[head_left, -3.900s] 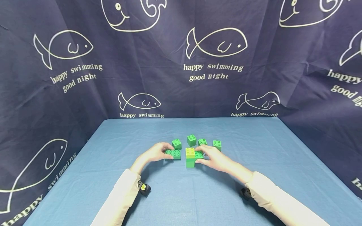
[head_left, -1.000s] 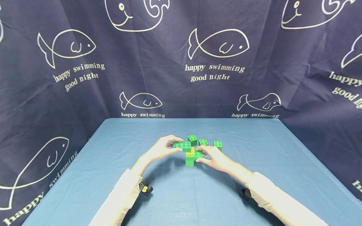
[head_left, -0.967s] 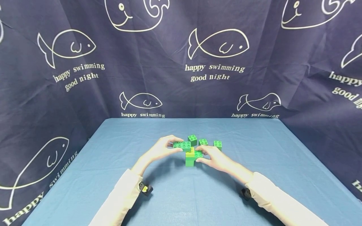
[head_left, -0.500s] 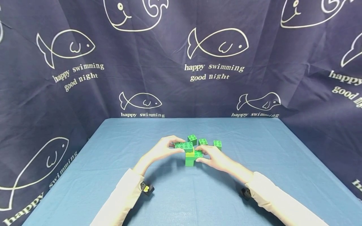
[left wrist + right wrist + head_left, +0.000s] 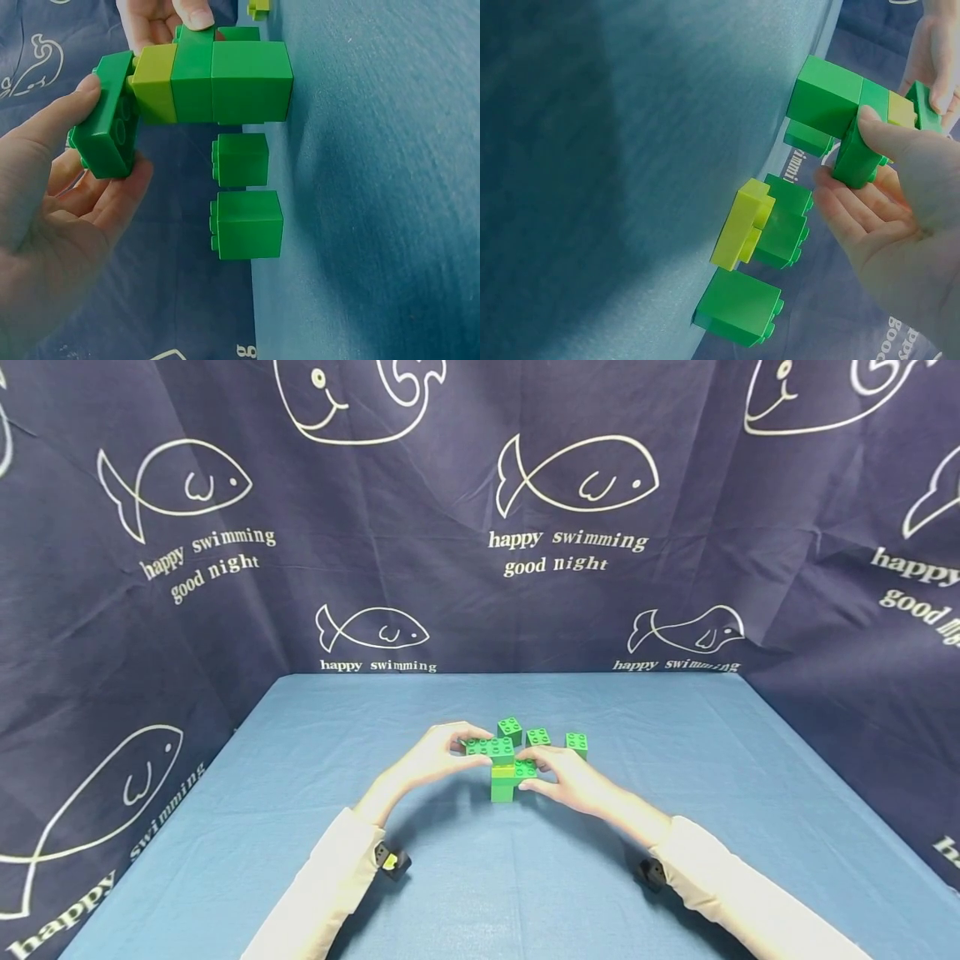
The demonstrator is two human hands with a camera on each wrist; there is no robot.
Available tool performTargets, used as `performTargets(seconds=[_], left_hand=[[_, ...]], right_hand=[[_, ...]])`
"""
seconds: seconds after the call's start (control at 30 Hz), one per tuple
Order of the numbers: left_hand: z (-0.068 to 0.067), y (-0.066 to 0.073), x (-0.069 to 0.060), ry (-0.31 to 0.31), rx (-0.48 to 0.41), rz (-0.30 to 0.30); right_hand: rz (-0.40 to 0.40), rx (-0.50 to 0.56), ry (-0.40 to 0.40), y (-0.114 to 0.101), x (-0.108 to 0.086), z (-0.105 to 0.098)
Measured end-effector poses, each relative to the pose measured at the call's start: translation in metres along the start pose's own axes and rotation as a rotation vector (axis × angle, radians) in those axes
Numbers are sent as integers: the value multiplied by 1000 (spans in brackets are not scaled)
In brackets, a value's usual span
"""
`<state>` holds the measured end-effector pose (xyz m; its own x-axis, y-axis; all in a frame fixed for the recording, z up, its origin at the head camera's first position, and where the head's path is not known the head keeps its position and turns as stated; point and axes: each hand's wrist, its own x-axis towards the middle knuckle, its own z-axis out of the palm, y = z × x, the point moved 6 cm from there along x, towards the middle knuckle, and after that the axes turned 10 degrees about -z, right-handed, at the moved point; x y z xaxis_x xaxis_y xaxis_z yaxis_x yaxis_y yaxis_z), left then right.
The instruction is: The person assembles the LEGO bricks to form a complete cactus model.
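The left hand (image 5: 438, 756) is pinching a long green plastic brick with round studs (image 5: 489, 750) between thumb and fingers, and the brick is tilting over the top of a small upright stack. A yellow plastic brick (image 5: 155, 84) is forming the stack's top layer, its studs facing the long brick's hollow underside; whether the two are touching is hard to tell. The right hand (image 5: 564, 772) is pinching a green plastic crosspiece (image 5: 526, 769) that is jutting out rightward beneath the yellow layer. A green plastic block (image 5: 502, 792) is supporting everything on the blue cloth-covered desk (image 5: 480, 877). Three loose green studded bricks (image 5: 537, 738) are sitting behind, and a small yellow plastic piece (image 5: 742, 225) is lying near loose green ones.
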<state>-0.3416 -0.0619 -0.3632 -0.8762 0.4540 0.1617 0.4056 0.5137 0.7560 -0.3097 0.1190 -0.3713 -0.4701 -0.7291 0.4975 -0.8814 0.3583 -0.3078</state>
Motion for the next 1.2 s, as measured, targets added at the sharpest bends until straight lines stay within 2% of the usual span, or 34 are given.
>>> performTargets(seconds=[0.17,0.37,0.7,1.2], left_hand=[[0,3,0,-1,26,36],[0,5,-1,-3,47,42],[-1,8,1,-4,119,65],[0,10,-1,1,156,106]], right_hand=[[-8,-16,10,0,0,0],[-30,-17,21,0,0,-1],[-17,-20,22,-1,-1,-2],[-14,-29,12,2,-1,1]])
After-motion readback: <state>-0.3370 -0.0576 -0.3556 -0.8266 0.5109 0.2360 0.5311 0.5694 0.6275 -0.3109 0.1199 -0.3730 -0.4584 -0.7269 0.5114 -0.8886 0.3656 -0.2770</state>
